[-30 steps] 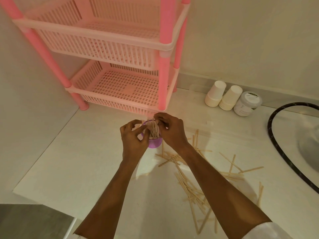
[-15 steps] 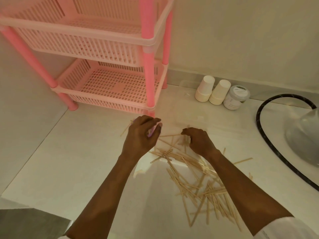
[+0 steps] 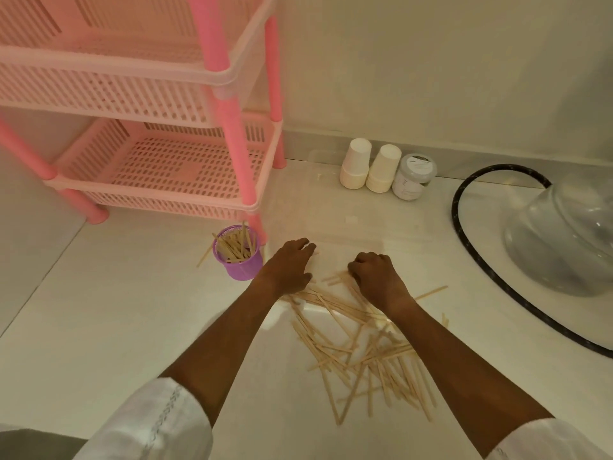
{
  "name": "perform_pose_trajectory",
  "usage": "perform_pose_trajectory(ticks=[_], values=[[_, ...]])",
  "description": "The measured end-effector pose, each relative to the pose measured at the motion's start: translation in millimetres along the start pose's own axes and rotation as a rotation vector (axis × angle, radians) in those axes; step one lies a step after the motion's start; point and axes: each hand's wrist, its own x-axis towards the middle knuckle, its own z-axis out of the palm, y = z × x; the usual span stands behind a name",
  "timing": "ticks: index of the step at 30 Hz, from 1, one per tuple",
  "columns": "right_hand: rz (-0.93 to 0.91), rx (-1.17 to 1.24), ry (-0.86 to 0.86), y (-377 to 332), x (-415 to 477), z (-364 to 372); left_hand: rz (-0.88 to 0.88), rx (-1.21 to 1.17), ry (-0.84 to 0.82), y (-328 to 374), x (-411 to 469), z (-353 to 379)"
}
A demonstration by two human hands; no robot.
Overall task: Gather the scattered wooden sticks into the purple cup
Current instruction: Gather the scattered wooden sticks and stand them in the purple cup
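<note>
— Where is the purple cup?

— Upright on the white surface, just in front of the front leg of the pink rack, toward the back wall. A bunch of sticks stands in it, and one loose stick lies on the surface at its left side.

— And the rest of the wooden sticks?

— Scattered in a loose, crossed pile right of the cup, spreading toward the near edge between the two forearms.

— The hands?

— The left hand lies palm down at the pile's far left end, near the cup but not touching it, fingers stretched out flat and holding nothing. The right hand sits knuckles up on the far end of the pile, fingers curled down onto the sticks; its fingertips are hidden, so I cannot tell whether it grips any.

— Anything else?

— Two paper cups upside down and a small jar along the back wall; at the right edge, a black hose curving round a clear bowl.
</note>
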Motion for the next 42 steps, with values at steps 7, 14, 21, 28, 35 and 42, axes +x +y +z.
perform_pose_trajectory(ticks=[7,14,21,28,35,42], values=[[0.123,0.037,-0.04,2,-32,0,-0.078,0.061,-0.054,5,6,9],[0.062,0.184,-0.076,-6,-56,-1,-0.032,0.202,-0.079,12,-8,14],[0.03,0.151,-0.204,-19,-69,-3,0.071,0.238,-0.13,12,-32,21],[0.031,0.139,-0.166,-35,-76,1,0.166,0.264,-0.182,7,-48,30],[-0.004,0.132,-0.157,-43,-82,1,0.208,0.332,-0.201,10,-56,32],[-0.051,0.046,-0.134,-44,-86,3,0.186,0.338,-0.187,21,-56,32]])
